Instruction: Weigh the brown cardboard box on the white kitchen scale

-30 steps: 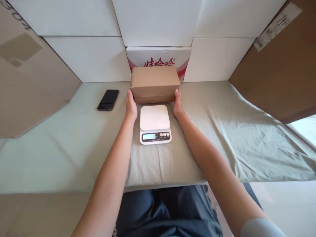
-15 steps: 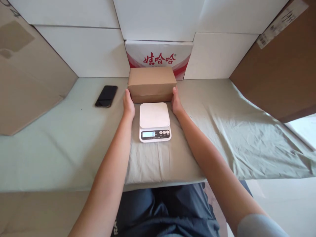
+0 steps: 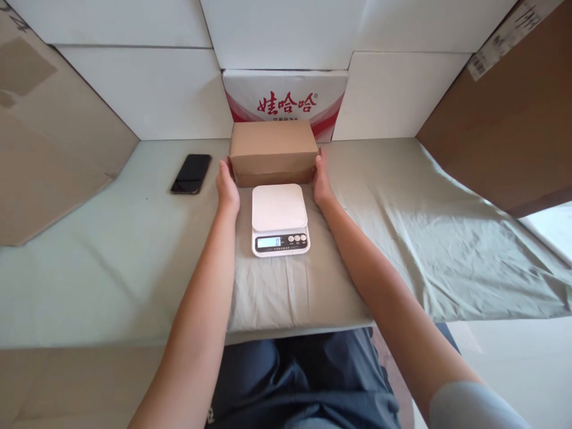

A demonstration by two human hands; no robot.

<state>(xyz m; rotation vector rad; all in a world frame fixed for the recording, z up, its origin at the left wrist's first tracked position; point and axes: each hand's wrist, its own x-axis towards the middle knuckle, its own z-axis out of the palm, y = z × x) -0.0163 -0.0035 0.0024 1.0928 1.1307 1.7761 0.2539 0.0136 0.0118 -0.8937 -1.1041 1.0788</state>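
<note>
A brown cardboard box (image 3: 273,168) rests on the cloth just behind a white kitchen scale (image 3: 279,208), whose display reads 0. At the box's left end is my left hand (image 3: 228,186), its thumb off the front face and its fingers straight beside the cardboard. My right hand (image 3: 322,182) stands at the opposite end, fingers stretched along the side and thumb by the front corner. Both hands look open and loose around the box; the far fingertips are hidden. The scale sits between my forearms with its plate bare.
A black phone (image 3: 191,174) lies left of the box. Behind it stands a white carton with red lettering (image 3: 286,89), among white panels (image 3: 147,89). Large brown cardboard sheets (image 3: 53,143) flank the table on the left and right. Green cloth (image 3: 393,208) covers the tabletop, wrinkled at right.
Both hands have shifted slightly outward from the box ends, and the left thumb has come off the front face. The box and scale look still; the view has tilted a little.
</note>
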